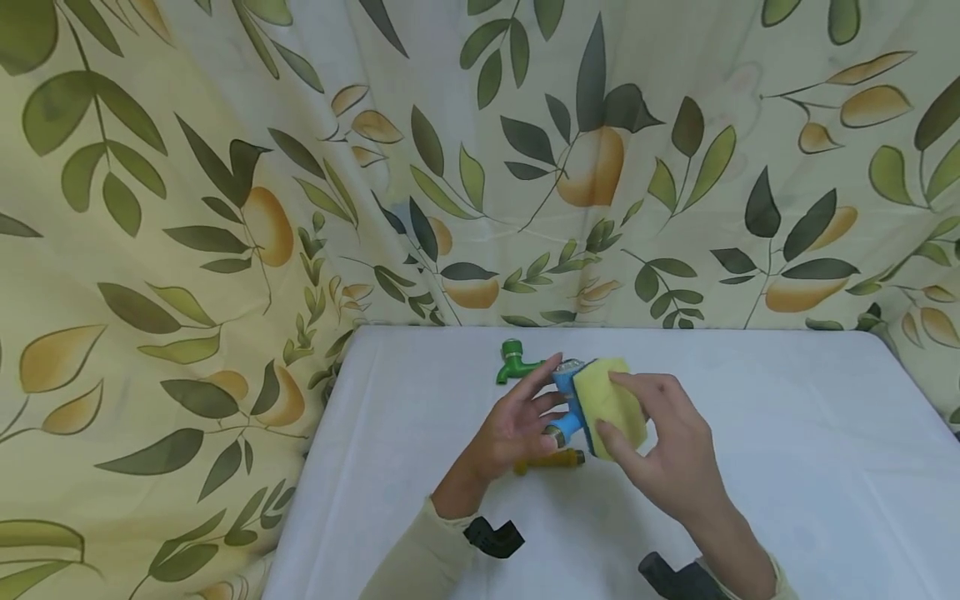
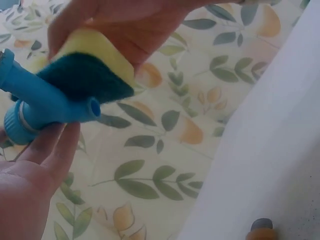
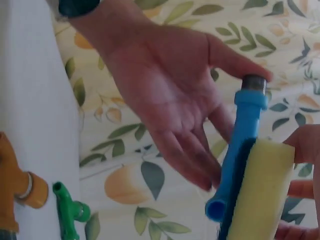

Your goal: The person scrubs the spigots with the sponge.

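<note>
In the head view my left hand (image 1: 498, 437) holds a blue plastic tap (image 1: 568, 423) above the table. The right wrist view shows the thumb at the tap's dark threaded end (image 3: 254, 83) and the fingers along its body. My right hand (image 1: 678, 454) grips a yellow sponge (image 1: 611, 404) between thumb and fingers. The sponge's dark green scouring side (image 2: 82, 75) lies against the tap's body, seen in the left wrist view. The tap's open spout (image 2: 94, 108) points away from the left palm.
On the white table (image 1: 787, 433) a green tap (image 1: 513, 363) lies beyond the left hand. A mustard-yellow tap (image 1: 557, 461) lies below the hands, partly hidden by the left one. A leaf-and-fruit patterned curtain (image 1: 465, 208) hangs behind and to the left of the table.
</note>
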Available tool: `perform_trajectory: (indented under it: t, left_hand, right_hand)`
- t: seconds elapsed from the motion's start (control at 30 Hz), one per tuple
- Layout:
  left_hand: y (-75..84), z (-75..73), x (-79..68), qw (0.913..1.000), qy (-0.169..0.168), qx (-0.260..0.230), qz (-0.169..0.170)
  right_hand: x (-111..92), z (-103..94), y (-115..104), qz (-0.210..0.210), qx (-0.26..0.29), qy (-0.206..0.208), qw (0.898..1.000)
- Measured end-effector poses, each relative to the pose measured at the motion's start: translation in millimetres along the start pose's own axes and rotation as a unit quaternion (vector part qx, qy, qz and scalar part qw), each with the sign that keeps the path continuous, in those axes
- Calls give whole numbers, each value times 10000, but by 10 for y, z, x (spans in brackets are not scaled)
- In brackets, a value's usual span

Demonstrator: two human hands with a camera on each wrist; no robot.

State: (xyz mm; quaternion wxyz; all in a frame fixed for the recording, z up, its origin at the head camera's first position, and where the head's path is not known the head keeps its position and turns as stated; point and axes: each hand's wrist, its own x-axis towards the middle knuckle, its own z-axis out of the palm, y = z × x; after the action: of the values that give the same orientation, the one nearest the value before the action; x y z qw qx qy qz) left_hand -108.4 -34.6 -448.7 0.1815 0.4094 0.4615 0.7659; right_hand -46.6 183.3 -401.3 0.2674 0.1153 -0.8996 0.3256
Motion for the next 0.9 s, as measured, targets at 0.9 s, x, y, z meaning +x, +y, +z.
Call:
perform_trajectory:
  t: [0.9]
  left_hand:
    - [-29, -1, 28, 9992, 387, 73, 103]
  right_hand:
    - [-60, 171, 7, -231, 175, 424, 9987]
